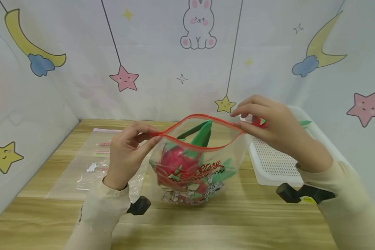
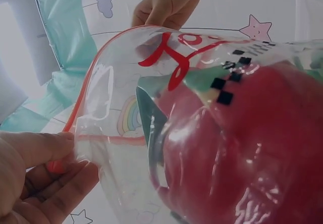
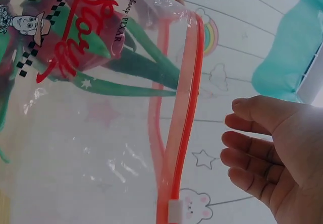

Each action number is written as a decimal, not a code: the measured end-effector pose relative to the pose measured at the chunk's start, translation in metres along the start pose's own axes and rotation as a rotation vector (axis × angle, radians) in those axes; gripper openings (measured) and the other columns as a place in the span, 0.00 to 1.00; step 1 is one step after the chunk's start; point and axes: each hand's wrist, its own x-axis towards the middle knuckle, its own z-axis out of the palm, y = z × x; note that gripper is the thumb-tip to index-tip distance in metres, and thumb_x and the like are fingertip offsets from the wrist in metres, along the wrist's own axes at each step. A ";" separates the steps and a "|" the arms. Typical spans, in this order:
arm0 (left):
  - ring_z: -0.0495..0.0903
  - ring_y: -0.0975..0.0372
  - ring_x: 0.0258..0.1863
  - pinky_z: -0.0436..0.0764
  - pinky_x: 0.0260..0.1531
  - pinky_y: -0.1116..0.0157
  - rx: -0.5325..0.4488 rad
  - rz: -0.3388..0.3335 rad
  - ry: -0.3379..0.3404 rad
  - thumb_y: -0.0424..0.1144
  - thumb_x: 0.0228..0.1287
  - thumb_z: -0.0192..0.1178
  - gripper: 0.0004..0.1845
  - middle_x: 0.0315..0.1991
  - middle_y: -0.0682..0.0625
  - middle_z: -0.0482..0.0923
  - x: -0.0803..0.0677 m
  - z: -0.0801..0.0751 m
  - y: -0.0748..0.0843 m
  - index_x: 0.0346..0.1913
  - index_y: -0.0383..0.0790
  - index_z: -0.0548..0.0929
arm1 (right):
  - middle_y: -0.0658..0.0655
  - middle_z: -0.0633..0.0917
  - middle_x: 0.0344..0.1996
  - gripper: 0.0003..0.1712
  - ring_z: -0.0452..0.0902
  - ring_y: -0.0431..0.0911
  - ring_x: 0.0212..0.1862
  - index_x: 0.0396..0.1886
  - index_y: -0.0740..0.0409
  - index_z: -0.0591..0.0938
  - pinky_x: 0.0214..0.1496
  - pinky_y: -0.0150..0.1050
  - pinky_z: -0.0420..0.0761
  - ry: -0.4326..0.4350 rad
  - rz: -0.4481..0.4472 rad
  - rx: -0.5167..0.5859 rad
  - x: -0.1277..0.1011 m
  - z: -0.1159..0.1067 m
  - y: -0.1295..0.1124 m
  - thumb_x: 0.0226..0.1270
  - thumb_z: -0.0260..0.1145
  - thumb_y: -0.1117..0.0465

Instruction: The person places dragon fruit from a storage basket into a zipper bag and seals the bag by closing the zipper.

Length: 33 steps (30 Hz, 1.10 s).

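Two hands hold one clear bag [image 1: 193, 163] upright near the middle of the table [image 1: 237, 218], its mouth spread open. We see a red zip strip [image 1: 203, 118] running round the rim, red lettering and cartoon figures printed on the front, and inside it a red toy fruit [image 1: 175, 166] with green leaves [image 1: 201, 137] reaching up to the mouth.

Our left hand [image 1: 126, 154] pinches the left end of the rim; the left wrist view shows the thumb [image 2: 38, 146] pressed on the strip against curled fingers [image 2: 60, 193]. Our right hand [image 1: 270, 126] pinches the right end of the rim between thumb and fingertips in the head view. In the right wrist view the fingers [image 3: 247, 156] look loosely curled beside the strip [image 3: 184, 118], and the contact itself is not visible there. The hands are well apart, one at each end of the mouth.

Just beyond the right hand stands a white perforated basket [image 1: 278, 163] at the table's right edge, with a small red and green piece showing behind the fingers. Flat clear bags [image 1: 87, 163] lie behind the left hand, toward the table's left edge. A wall cloth [image 1: 162, 52] with stars, moons and a rabbit backs the table.
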 end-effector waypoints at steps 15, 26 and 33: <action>0.82 0.67 0.35 0.83 0.42 0.72 -0.039 0.048 -0.045 0.33 0.57 0.66 0.12 0.36 0.58 0.82 -0.001 -0.002 -0.003 0.33 0.23 0.80 | 0.52 0.85 0.46 0.13 0.77 0.47 0.48 0.44 0.56 0.86 0.47 0.39 0.81 -0.390 -0.205 -0.073 0.065 0.041 -0.025 0.58 0.72 0.61; 0.82 0.69 0.36 0.83 0.42 0.73 -0.051 0.056 -0.025 0.10 0.45 0.62 0.11 0.36 0.60 0.82 0.001 -0.003 -0.001 0.33 0.21 0.80 | 0.54 0.80 0.34 0.10 0.75 0.47 0.38 0.37 0.57 0.87 0.38 0.36 0.80 -0.362 -0.247 -0.154 0.063 0.047 -0.030 0.55 0.74 0.60; 0.82 0.70 0.36 0.83 0.42 0.73 -0.017 0.042 -0.025 0.12 0.46 0.64 0.10 0.37 0.62 0.82 0.001 -0.005 0.000 0.33 0.21 0.80 | 0.54 0.77 0.30 0.08 0.72 0.46 0.33 0.36 0.58 0.86 0.36 0.36 0.77 -0.440 -0.137 -0.152 0.058 0.042 -0.024 0.56 0.73 0.63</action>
